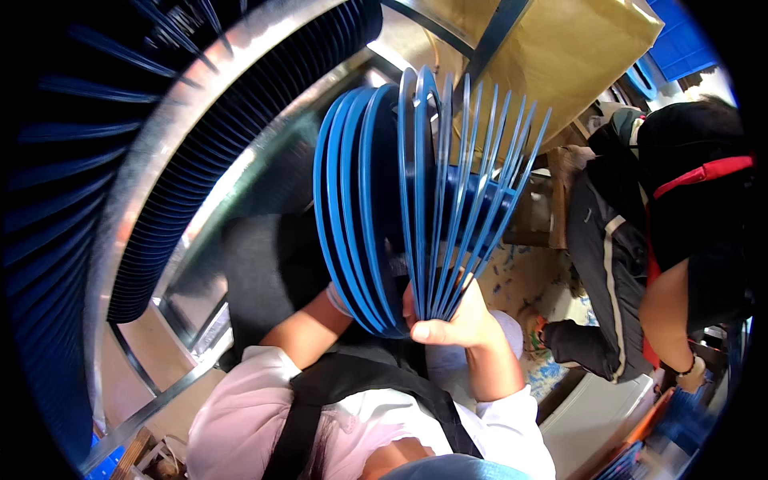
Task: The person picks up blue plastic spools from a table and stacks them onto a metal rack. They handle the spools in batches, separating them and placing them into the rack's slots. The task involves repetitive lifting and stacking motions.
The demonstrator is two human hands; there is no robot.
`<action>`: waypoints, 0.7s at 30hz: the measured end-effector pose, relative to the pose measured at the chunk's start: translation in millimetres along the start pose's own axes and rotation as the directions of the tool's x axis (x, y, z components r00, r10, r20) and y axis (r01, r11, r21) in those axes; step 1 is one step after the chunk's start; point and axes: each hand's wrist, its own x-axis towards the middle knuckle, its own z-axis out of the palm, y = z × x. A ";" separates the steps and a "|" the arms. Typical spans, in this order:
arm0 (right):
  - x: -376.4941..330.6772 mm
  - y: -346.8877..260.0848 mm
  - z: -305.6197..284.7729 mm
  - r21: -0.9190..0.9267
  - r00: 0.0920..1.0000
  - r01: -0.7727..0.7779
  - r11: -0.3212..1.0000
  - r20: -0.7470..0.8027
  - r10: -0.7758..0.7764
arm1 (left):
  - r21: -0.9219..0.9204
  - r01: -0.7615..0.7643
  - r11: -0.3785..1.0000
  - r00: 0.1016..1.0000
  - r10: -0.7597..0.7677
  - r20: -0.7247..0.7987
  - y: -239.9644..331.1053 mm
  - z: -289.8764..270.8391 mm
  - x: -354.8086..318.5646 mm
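Right hand (pixel 452 324) clamped around the lower edges of a fanned stack of blue discs (pixel 432 200), thumb laid across the front, fingers (pixel 432 332) pressed together on the bunched rims. Discs held upright at chest height, splayed apart toward the top. Left hand (pixel 340 300) mostly hidden behind the leftmost discs, fingers impossible to make out. Off to the left, a long curved metal rack (pixel 184 160) packed with more blue discs. On the right, another person (pixel 688 200) in dark clothing beside a cardboard box (pixel 576 56).
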 end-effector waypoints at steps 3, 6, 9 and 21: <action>0.2 -4.1 5.6 -0.088 0.998 0.004 0.996 0.061 0.001 | 0.009 -0.033 0.999 0.997 0.034 -0.076 -3.1 3.9 -1.0; -1.4 -7.6 5.4 -0.309 0.994 0.102 0.946 0.070 -0.084 | 0.040 -0.108 0.993 0.983 0.113 -0.148 -0.7 5.1 3.0; -14.1 -4.3 -6.5 -0.083 0.992 -0.121 0.989 0.010 0.122 | 0.092 -0.203 0.975 0.950 0.219 -0.222 9.7 4.6 3.6; -31.0 3.2 -43.9 0.594 0.961 0.081 0.800 -0.260 0.096 | 0.068 -0.343 0.937 0.902 0.348 -0.255 89.3 -5.5 87.9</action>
